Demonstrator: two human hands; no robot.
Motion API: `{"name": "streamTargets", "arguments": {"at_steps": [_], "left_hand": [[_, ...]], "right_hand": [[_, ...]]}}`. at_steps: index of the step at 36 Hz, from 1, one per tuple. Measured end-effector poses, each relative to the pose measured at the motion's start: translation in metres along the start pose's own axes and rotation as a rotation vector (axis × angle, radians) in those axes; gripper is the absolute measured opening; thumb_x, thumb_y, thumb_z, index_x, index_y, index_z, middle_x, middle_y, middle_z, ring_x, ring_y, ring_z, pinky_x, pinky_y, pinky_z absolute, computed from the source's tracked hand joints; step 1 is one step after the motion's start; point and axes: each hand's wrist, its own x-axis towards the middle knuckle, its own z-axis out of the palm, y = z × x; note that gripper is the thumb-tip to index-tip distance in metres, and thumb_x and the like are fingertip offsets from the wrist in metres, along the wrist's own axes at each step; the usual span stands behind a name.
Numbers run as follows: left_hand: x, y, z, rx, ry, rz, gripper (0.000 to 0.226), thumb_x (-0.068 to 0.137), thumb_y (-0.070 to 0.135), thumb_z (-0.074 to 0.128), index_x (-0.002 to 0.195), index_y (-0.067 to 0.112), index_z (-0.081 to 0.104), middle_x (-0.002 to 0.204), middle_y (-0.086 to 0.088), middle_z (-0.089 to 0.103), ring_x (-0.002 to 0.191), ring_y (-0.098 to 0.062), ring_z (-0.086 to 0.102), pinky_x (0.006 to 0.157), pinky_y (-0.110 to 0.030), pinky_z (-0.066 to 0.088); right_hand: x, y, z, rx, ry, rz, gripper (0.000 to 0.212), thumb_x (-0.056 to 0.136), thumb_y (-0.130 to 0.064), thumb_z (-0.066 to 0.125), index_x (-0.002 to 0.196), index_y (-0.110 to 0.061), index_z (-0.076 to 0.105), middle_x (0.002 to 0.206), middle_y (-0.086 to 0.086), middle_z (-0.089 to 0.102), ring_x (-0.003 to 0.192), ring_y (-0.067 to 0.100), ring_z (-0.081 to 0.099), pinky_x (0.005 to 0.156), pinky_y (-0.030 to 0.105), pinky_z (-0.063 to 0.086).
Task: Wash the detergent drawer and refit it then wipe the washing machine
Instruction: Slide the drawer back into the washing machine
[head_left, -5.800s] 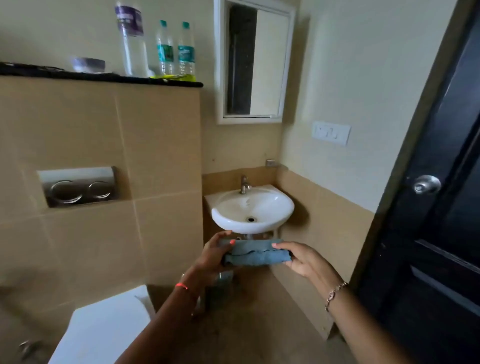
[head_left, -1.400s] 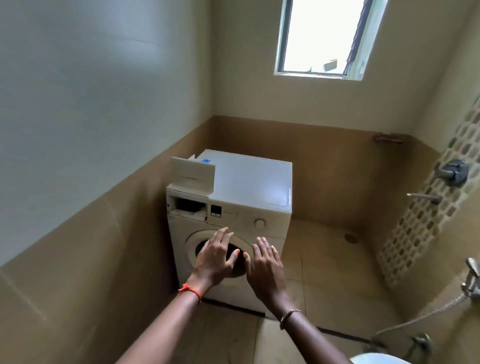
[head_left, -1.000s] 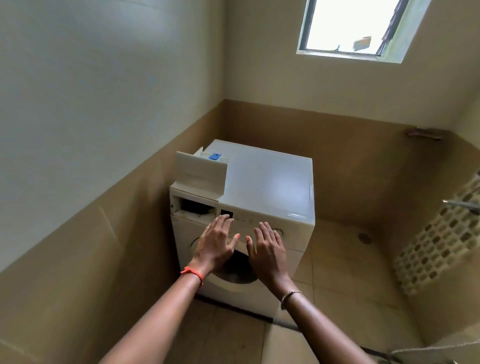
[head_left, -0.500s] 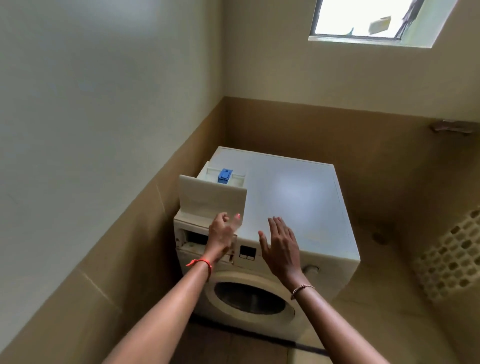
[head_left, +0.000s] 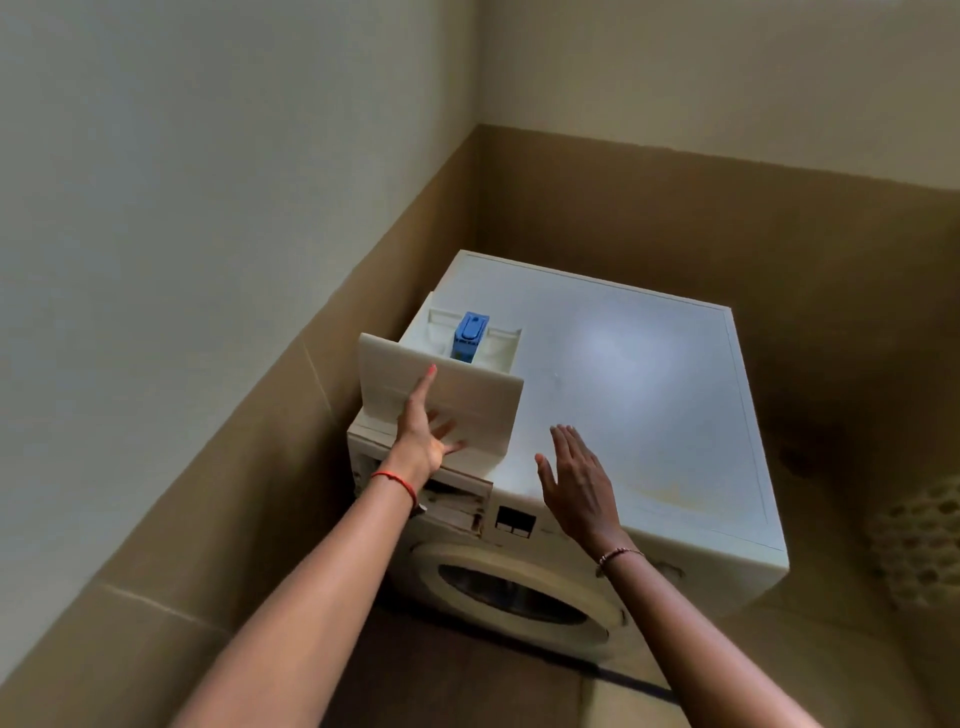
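A white front-loading washing machine (head_left: 634, 374) stands in the corner, its round door (head_left: 514, 597) facing me. The white detergent drawer (head_left: 467, 395), with a blue insert (head_left: 469, 335), lies on the machine's top at the front left, its front panel towards me. Below it the drawer slot (head_left: 452, 501) gapes empty. My left hand (head_left: 423, 434) rests on the drawer's front panel, index finger stretched up and the other fingers spread against it. My right hand (head_left: 574, 480) hovers flat over the machine's front edge, fingers together, holding nothing.
Tiled walls close in on the left and behind the machine. A mosaic-tiled wall section (head_left: 919, 540) shows at the right edge. Brown floor tiles (head_left: 467, 686) lie in front of the machine.
I have come closer to the machine from the sink, without the blue cloth. My left hand has moved up onto the drawer's front panel; the right hand has risen over the machine's top.
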Motion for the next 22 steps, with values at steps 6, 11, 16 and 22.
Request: {"name": "streamTargets", "arguments": {"at_steps": [6, 11, 16, 22], "left_hand": [[0.016, 0.0, 0.013, 0.004, 0.047, 0.001, 0.078, 0.075, 0.052, 0.067, 0.138, 0.02, 0.031, 0.115, -0.014, 0.05, 0.118, -0.035, 0.045, 0.102, -0.063, 0.035], [0.022, -0.003, 0.022, 0.011, 0.091, -0.017, 0.083, 0.071, 0.048, 0.073, 0.137, 0.018, 0.032, 0.123, -0.016, 0.05, 0.118, -0.035, 0.045, 0.102, -0.06, 0.038], [0.026, -0.003, 0.022, 0.013, 0.1, -0.003, 0.072, 0.072, 0.04, 0.074, 0.13, 0.016, 0.04, 0.116, -0.016, 0.052, 0.113, -0.035, 0.048, 0.096, -0.053, 0.047], [0.032, -0.003, 0.026, 0.026, 0.121, -0.001, 0.056, 0.073, 0.042, 0.072, 0.114, 0.018, 0.043, 0.107, -0.013, 0.053, 0.111, -0.033, 0.048, 0.097, -0.054, 0.045]], "right_hand": [[0.018, 0.008, 0.015, 0.04, -0.055, -0.018, 0.051, 0.101, -0.029, 0.034, 0.145, -0.004, 0.027, 0.153, 0.013, 0.027, 0.143, 0.02, 0.021, 0.114, 0.024, 0.011], [0.028, 0.018, 0.029, 0.03, -0.121, -0.048, 0.054, 0.102, -0.033, 0.027, 0.148, -0.008, 0.016, 0.157, 0.008, 0.014, 0.146, 0.016, 0.009, 0.114, 0.022, 0.001], [0.037, 0.028, 0.039, -0.044, -0.198, -0.087, 0.055, 0.102, -0.036, 0.023, 0.149, -0.012, 0.008, 0.158, 0.004, 0.004, 0.146, 0.013, -0.001, 0.116, 0.026, -0.006], [0.042, 0.038, 0.045, -0.047, -0.247, -0.112, 0.059, 0.101, -0.041, 0.023, 0.149, -0.014, 0.001, 0.158, 0.003, -0.004, 0.144, 0.011, -0.009, 0.114, 0.026, -0.012]]}}
